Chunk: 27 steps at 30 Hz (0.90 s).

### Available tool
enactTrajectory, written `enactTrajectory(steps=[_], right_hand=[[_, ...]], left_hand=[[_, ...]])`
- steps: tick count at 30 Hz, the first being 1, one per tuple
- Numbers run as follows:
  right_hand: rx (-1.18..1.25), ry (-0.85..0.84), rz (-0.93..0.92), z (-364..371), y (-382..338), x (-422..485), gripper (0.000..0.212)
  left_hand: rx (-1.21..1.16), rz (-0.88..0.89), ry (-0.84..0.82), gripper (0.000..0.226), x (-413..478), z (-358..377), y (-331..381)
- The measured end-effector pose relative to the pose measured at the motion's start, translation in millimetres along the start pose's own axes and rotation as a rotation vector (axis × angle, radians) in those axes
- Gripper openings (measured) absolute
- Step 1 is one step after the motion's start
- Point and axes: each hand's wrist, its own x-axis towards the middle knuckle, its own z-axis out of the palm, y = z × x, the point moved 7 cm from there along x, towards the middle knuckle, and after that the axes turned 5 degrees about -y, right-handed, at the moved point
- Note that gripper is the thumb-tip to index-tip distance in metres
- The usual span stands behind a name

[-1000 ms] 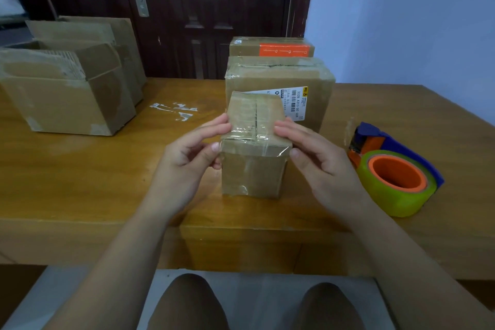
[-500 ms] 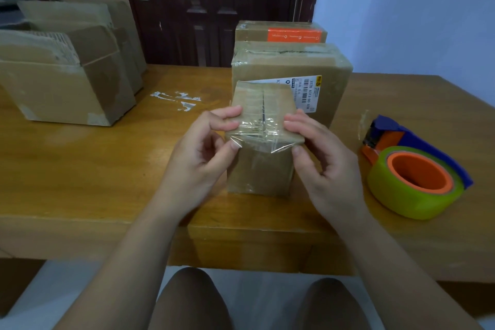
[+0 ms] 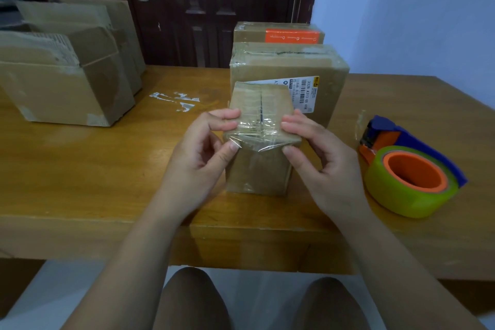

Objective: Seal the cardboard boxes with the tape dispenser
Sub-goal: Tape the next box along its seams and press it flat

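A small brown cardboard box (image 3: 258,169) stands upright on the wooden table (image 3: 80,169) in front of me. A strip of clear tape (image 3: 258,135) lies crinkled across the near edge of its top, over the flap seam. My left hand (image 3: 203,153) pinches the box's top left corner between thumb and fingers, on the tape's end. My right hand (image 3: 318,158) pinches the top right corner the same way. The tape dispenser (image 3: 407,169), blue and orange with a yellow-green roll, lies on the table to the right, apart from both hands.
Behind the small box stands a larger taped box (image 3: 316,72) with a white label, and behind that a box with an orange stripe (image 3: 278,33). Several flattened and open cartons (image 3: 64,80) crowd the left. Tape scraps (image 3: 176,99) stick to the table. A dark door is behind.
My thumbs have moved from the box's sides onto the front edge of the top, pinching the tape's ends at both corners. The camera has come closer to the box.
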Motion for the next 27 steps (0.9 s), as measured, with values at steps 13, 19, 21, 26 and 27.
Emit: enactTrajectory(steps=[13, 19, 21, 26, 27], right_hand=[[0.076, -0.132, 0.242, 2.9, 4.7, 22.3, 0.026], [0.101, -0.201, 0.210, 3.1, 6.0, 18.2, 0.028], [0.001, -0.184, 0.160, 3.5, 4.1, 16.9, 0.030], [-0.215, -0.146, 0.054, 7.4, -4.6, 12.1, 0.035], [-0.203, -0.146, 0.061, 8.5, -4.6, 10.9, 0.034]], left_hand=[[0.239, -0.192, 0.035, 0.029, 15.5, 1.8, 15.8], [0.291, -0.063, -0.035, 0.045, 10.7, 1.6, 14.1], [0.310, -0.026, -0.011, 0.041, 9.6, 1.7, 14.6], [0.326, 0.013, 0.023, 0.033, 6.5, 6.9, 15.4], [0.305, 0.007, 0.015, 0.034, 6.0, 7.3, 14.0]])
